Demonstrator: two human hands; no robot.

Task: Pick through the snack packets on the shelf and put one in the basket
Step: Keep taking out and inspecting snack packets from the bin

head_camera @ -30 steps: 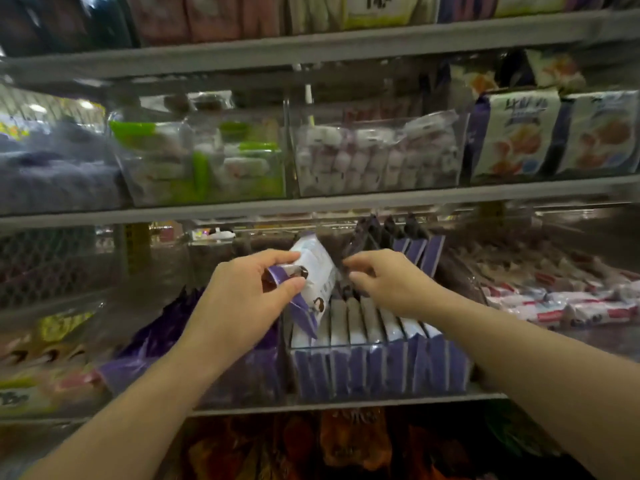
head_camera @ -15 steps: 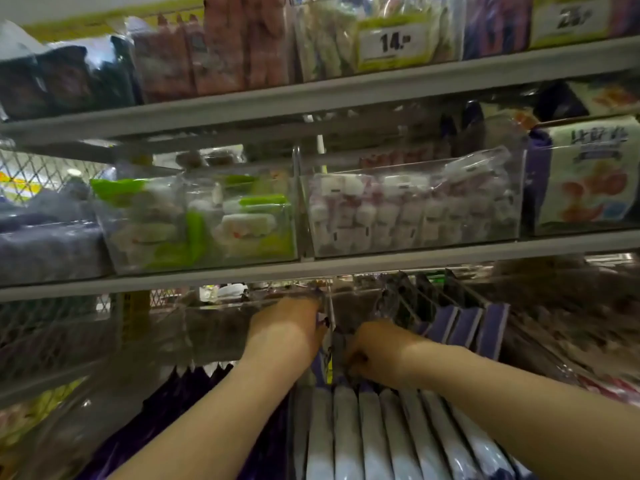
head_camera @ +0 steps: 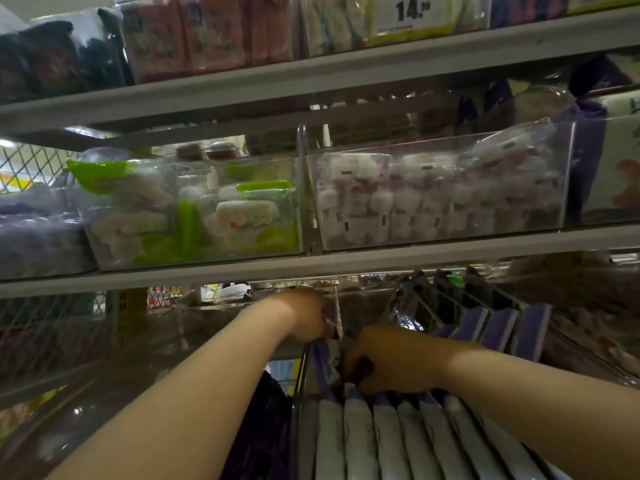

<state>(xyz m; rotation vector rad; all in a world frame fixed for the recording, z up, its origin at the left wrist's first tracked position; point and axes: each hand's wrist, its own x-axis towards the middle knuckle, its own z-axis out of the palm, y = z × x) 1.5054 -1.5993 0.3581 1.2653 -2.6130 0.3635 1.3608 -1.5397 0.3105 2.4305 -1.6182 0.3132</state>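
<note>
Nearest, at 6 o'clock, a row of purple-and-white snack packets point(head_camera: 381, 441) stands on edge in a clear tray on the lowest shelf, packed side by side and running away from the person. Both bare forearms reach up over this row.

The right hand point(head_camera: 388, 362), at about 5 o'clock from the middle of the view, has its fingers curled down over the tops of several packets at the far end of the row, knuckles bent and closed on them.

Just beside it at 9 o'clock, and a little farther in, the left hand point(head_camera: 304, 318) shows its back. Its fingers bend away out of sight, pinching the edge of a purple packet point(head_camera: 327, 329) that sits upright between the two hands.

Beyond, at 2 o'clock from the hands, more purple packets point(head_camera: 498, 327) lean in a wire rack.

One shelf up, a clear bin of green-and-white packs point(head_camera: 194, 216) sits at 10 o'clock and a clear bin of pink-and-white packs point(head_camera: 440, 202) at 1 o'clock.

Farthest, at 12 o'clock, a yellow price tag point(head_camera: 412, 15) reads 14.
</note>
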